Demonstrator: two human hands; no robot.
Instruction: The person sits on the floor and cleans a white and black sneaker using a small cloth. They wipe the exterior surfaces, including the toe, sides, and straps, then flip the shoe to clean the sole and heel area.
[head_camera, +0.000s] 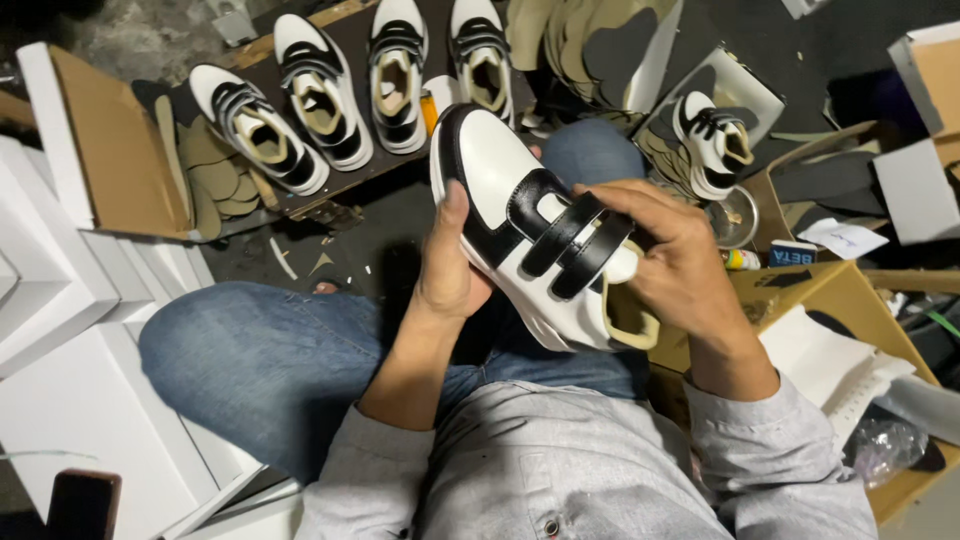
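Note:
I hold a white sneaker with black trim and two black straps (510, 205) over my lap, toe pointing away. My left hand (447, 270) grips its sole side, thumb laid along the toe's edge. My right hand (668, 255) wraps the heel and opening, fingers resting on the straps. Both hands are closed on the sneaker.
Several matching sneakers (330, 90) stand in a row on a dark board ahead. Another sneaker (712, 140) sits in an open box at right. White boxes (60, 300) stack at left, cardboard boxes (850, 300) at right, tan insoles (215, 175) on the floor.

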